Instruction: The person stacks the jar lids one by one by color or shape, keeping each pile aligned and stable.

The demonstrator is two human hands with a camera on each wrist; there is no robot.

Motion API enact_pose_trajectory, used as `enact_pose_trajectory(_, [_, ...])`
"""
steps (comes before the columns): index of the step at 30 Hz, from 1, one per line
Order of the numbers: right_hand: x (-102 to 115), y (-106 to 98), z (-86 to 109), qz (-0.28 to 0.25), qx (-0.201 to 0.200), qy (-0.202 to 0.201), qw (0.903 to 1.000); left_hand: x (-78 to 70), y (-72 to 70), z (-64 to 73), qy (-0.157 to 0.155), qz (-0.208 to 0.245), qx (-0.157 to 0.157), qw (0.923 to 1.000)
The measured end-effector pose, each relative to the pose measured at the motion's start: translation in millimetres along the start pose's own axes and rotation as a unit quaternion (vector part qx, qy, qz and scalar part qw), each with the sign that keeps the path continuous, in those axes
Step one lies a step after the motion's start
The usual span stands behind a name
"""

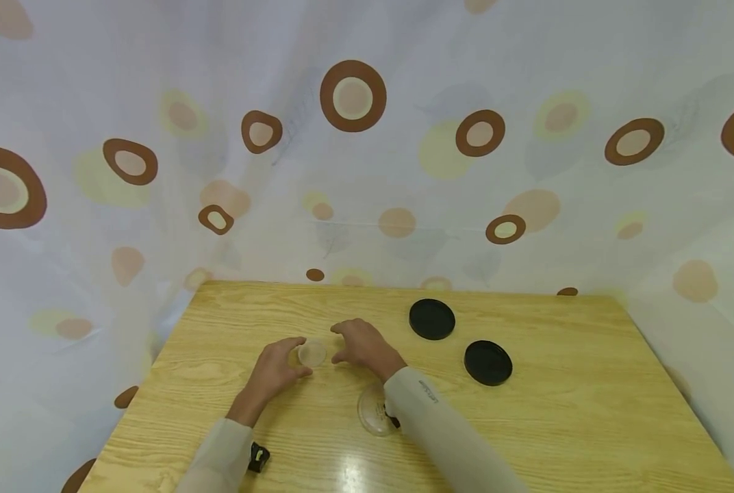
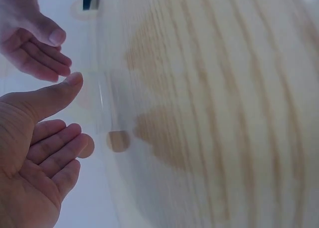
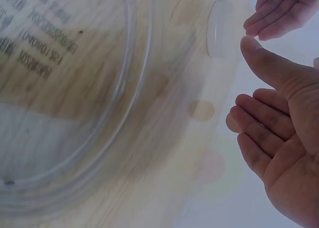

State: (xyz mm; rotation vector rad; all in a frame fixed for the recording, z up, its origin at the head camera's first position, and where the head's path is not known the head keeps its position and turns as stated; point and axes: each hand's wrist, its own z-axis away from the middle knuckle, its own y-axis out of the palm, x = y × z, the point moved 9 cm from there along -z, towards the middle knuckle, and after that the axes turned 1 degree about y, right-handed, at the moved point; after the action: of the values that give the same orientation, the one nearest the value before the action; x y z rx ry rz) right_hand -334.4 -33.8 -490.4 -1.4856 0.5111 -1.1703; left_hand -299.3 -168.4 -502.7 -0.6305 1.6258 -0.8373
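Note:
A small clear round dish [image 1: 312, 353] lies on the table between the two hands in the head view. My left hand [image 1: 276, 370] is beside it, thumb and forefinger spread around its left side; whether they touch it I cannot tell. To the right of the dish, my right hand [image 1: 362, 348] is held apart from it, fingers loosely bent and holding nothing. Under the right forearm a larger clear petri dish [image 1: 370, 416] is partly hidden; dark printed text [image 3: 45, 53] shows on it in the right wrist view.
Two shallow black round dishes, one farther back [image 1: 432, 319] and one nearer [image 1: 488, 363], lie on the wooden table [image 1: 589, 411] to the right of the hands. A patterned pale curtain [image 1: 404, 171] hangs behind the table and along its sides.

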Motion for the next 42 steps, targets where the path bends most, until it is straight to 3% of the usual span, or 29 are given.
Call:
enact_pose_trajectory(16, [1.3,17.1,-15.8,0.012,-0.007,0.002,0.9999,15.1,2.8,-5.4,-0.007,-0.002,0.005,1.0000])
enact_pose_trajectory(42, [19.4,32.0,-21.9,0.032,-0.022,-0.016,0.9991,12.8,3.2,-7.2,0.013,-0.015,-0.010,0.9998])
